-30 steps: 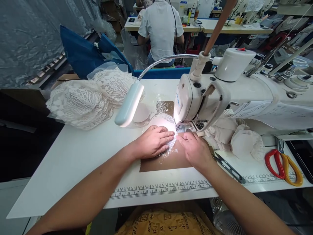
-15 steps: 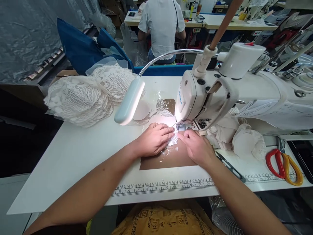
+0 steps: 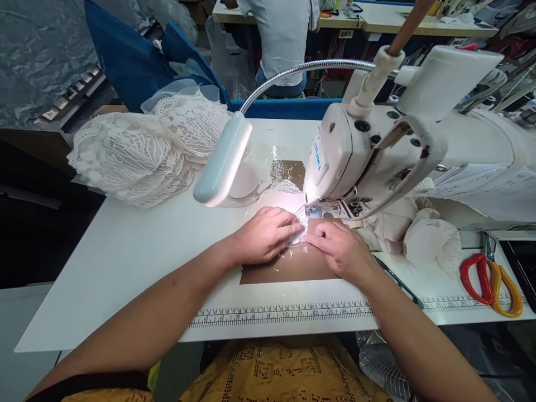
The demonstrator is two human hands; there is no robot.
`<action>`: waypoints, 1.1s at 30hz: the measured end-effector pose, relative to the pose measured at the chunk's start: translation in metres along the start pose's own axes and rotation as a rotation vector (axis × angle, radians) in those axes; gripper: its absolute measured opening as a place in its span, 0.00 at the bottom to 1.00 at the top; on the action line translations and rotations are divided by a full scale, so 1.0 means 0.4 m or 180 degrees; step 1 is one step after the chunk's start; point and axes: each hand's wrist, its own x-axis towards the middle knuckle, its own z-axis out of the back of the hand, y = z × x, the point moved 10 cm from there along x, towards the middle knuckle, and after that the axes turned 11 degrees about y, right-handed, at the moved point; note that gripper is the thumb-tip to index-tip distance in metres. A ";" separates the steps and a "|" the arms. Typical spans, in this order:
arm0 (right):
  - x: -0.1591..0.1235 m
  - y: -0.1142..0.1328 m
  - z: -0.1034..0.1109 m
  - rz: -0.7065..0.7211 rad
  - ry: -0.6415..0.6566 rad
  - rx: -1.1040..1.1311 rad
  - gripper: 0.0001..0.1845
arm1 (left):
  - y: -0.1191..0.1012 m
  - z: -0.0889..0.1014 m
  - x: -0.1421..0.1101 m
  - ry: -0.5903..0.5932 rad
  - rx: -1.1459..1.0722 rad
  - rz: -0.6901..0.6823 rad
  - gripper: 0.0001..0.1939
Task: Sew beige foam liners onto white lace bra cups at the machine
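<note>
Head view, lace (image 3: 283,195) under left grip (image 3: 267,235)

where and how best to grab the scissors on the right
Probably the scissors are best gripped by their red and yellow handles, coming from above and the near side with the right hand, the closer one. Both handle loops face the table's front edge, while the metal end points away.
</note>
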 end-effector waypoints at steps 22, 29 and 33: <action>0.014 -0.001 0.021 -0.0179 -0.0338 0.0210 0.13 | 0.025 0.015 0.016 -0.0146 -0.0812 0.0444 0.18; 0.024 -0.012 0.029 -0.0437 -0.0451 0.0128 0.11 | 0.022 0.006 0.021 0.0027 -0.0740 0.0394 0.15; 0.024 -0.006 0.029 -0.0387 -0.0536 -0.0010 0.10 | 0.020 0.004 0.019 0.0049 -0.0769 0.0382 0.15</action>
